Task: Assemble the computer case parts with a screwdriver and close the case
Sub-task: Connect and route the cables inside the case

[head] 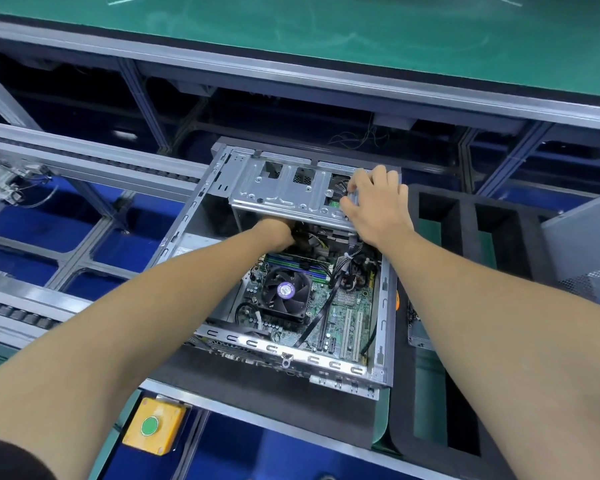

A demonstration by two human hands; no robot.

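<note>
The computer case [291, 271] was still open, its drive cage [284, 188] gripped by the right hand [374, 202]; the left hand's [278, 230] grasp was hidden beneath it, and no screwdriver was seen.

Silver-grey computer case [381, 317] holding a green motherboard [347, 306] with a black fan [284, 292] – purple round label at its hub; blue and green memory strips [291, 263] beside it. Black foam tray [406, 375] – green counter [326, 36] beyond; yellow box [153, 427] carrying a green button [149, 426]
</note>
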